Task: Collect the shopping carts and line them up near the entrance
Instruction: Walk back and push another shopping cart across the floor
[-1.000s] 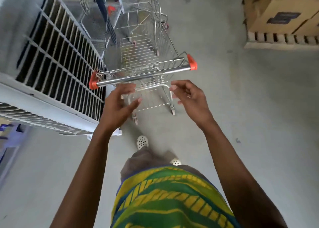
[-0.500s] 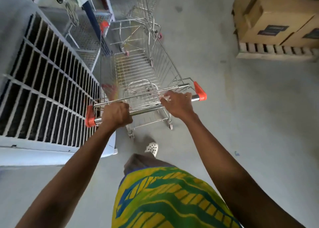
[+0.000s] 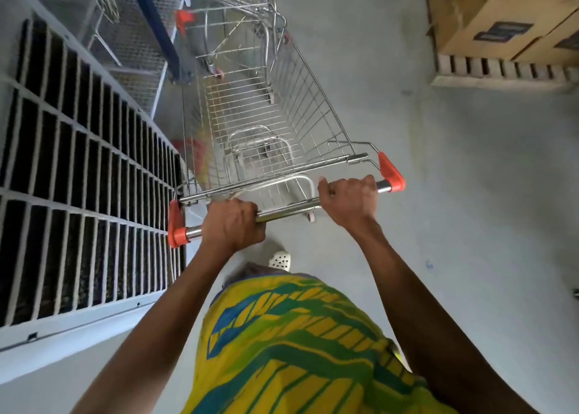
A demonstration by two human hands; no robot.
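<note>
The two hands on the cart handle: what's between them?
Only bare metal handle bar lies between the left hand and right hand, seen in the head view.

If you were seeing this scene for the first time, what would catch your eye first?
First, the wire shopping cart in the centre, with the left hand and right hand both gripping its orange-capped handle bar. Next, the large white slatted grille close along the left, and the cardboard boxes on a pallet at the upper right.
</note>
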